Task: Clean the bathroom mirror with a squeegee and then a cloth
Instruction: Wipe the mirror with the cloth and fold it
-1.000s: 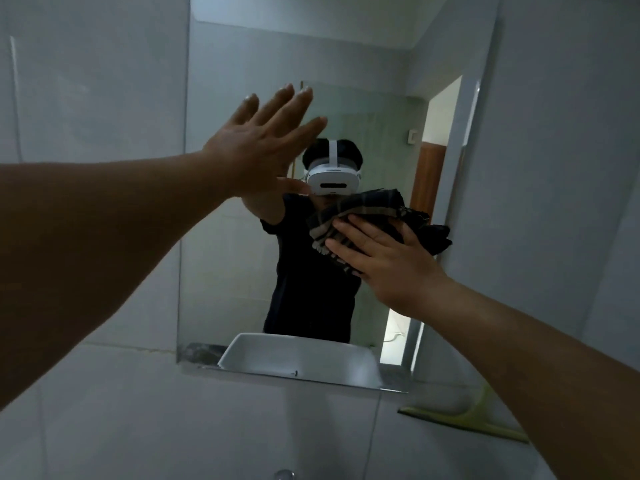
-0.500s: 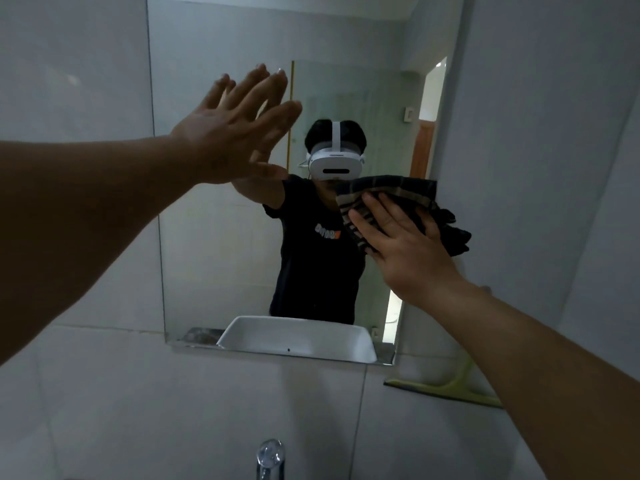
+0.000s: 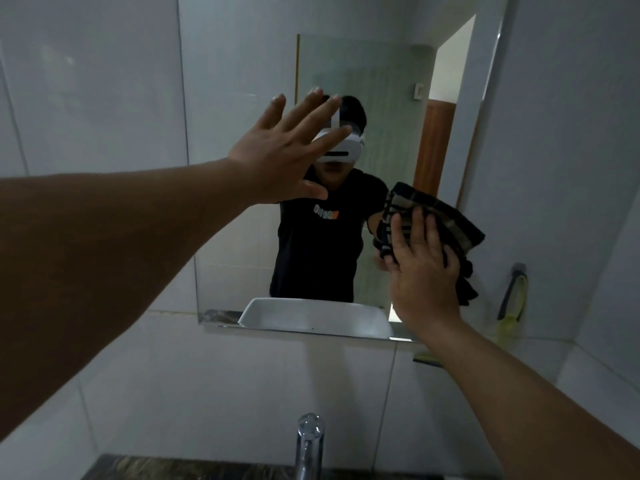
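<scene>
— Up close against pale grey wall tiles (image 3: 86,98): frameless mirror (image 3: 242,64), lower edge just above a run of wider tiles.
— And on the glass?
— Left hand (image 3: 277,161) raised near the mirror's middle, fingers (image 3: 311,109) straight and spread, holding nothing; touching the glass or just off it, cannot tell. Right hand (image 3: 420,271) near the lower right corner of the mirror, pressing a dark checked cloth (image 3: 433,213) flat to the glass, fingers laid straight over the bunched folds.
— Squeegee?
— Yellow-green squeegee (image 3: 512,299), hanging from a hook on the side wall right of the mirror, well apart from both hands; blade end partly hidden behind the right forearm.
— Rest of the room?
— Reflected: white basin (image 3: 311,313) along the mirror's bottom edge, a person in a dark shirt with a white headset, a brown door (image 3: 433,150) beside a bright opening. Below: chrome tap (image 3: 310,441) at the bottom, dark marbled desk (image 3: 173,469) edge beside it. Dim, greyish light throughout.
</scene>
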